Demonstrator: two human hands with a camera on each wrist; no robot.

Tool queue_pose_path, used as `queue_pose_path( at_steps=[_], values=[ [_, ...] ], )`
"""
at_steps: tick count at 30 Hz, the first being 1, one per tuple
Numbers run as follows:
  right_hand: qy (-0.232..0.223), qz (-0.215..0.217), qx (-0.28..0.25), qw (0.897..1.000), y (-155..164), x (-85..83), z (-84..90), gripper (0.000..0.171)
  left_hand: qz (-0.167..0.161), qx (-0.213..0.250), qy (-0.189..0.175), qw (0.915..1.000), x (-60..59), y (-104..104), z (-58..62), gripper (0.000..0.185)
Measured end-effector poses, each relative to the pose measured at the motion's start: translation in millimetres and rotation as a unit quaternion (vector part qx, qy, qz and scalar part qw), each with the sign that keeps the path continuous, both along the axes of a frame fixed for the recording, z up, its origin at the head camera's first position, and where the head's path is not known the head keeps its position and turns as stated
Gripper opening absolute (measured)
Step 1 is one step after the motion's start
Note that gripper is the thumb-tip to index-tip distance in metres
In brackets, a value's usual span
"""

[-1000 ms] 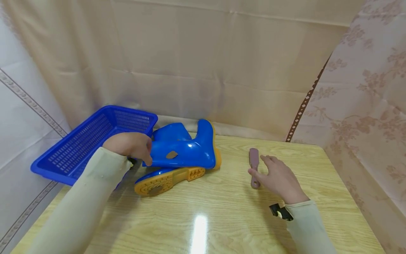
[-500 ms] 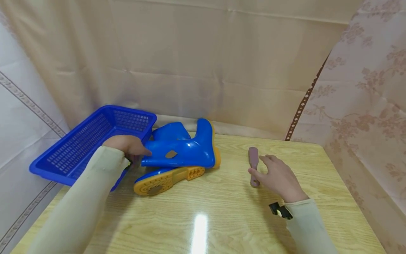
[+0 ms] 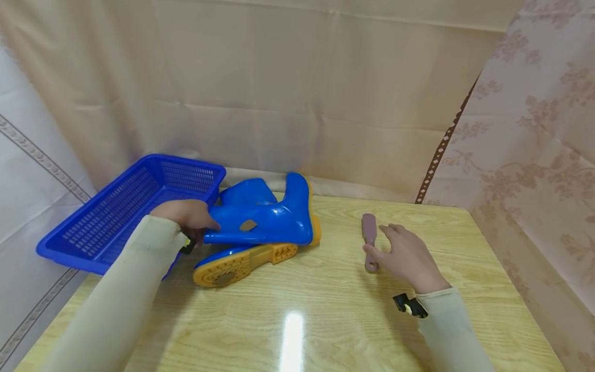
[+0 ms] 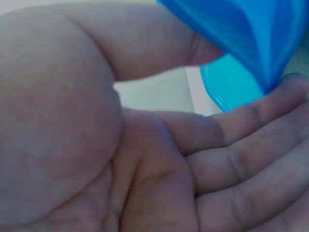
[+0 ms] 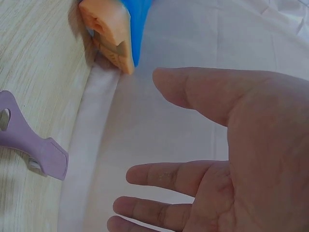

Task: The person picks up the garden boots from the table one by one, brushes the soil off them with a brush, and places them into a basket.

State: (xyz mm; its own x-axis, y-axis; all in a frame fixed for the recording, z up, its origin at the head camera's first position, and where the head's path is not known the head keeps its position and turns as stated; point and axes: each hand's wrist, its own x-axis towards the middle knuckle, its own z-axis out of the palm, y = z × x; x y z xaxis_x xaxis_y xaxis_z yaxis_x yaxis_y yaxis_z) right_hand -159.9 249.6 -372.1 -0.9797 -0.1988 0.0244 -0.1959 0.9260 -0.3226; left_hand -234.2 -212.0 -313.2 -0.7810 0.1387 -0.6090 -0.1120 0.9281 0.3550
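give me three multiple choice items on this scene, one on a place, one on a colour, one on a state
1. Where does the brush lie?
A. in the basket
B. on the table beside the right hand
C. inside a boot

2. What colour are the soles of the boots?
A. orange
B. white
C. black

3. What is the right hand doing?
A. gripping the brush
B. open, holding nothing
C. clenched in a fist

Answers: 1 B, the brush rests on the table by the fingers. 2 A, an orange sole faces up. 3 B, the right wrist view shows spread fingers.

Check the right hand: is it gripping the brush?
No, the right hand hovers open beside the brush, which lies on the table.
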Motion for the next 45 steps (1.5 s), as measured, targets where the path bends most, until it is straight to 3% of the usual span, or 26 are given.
queue_pose_path(
  at_steps=[7,11,15,18,24,32,34,38,42,45],
  values=[
    [-0.007,-0.003,0.002,1.0,-2,-0.3,2.0,0.084,-0.004,0.057,0.053,0.997,5.3,-6,8.0,0.047],
    [-0.007,-0.003,0.002,1.0,-3,-0.4,2.0,0.081,0.012,0.1,0.071,0.9924,10.8,-5,13.7,0.051],
    [-0.009,-0.003,0.003,1.0,-3,-0.7,1.5,0.082,0.028,0.139,0.086,0.9862,15.0,-1,15.6,0.075],
    [-0.01,-0.003,0.002,1.0,-2,-0.9,1.1,0.084,0.043,0.17,0.099,0.9796,15.0,3,13.4,0.083],
    [-0.019,-0.008,0.0,1.0,-1,-0.3,1.2,0.089,0.078,0.238,0.123,0.9602,12.8,10,5.4,0.073],
    [-0.019,-0.012,0.0,1.0,0,0.2,1.8,0.091,0.085,0.296,0.154,0.9389,11.8,24,7.6,0.073],
    [-0.02,-0.012,-0.001,1.0,0,0.5,2.2,0.09,0.085,0.316,0.161,0.931,13.9,28,10.3,0.07],
    [-0.021,-0.012,-0.003,1.0,0,0.3,2.3,0.089,0.079,0.374,0.184,0.9056,14.8,32,6.6,0.05],
    [-0.024,-0.013,-0.006,1.0,1,-0.3,2.0,0.089,0.073,0.415,0.229,0.8774,9.9,35,-8.7,0.03],
    [-0.027,-0.013,-0.007,1.0,1,-0.3,1.4,0.092,0.102,0.432,0.278,0.8519,4.9,41,-21.6,0.024]
  ],
)
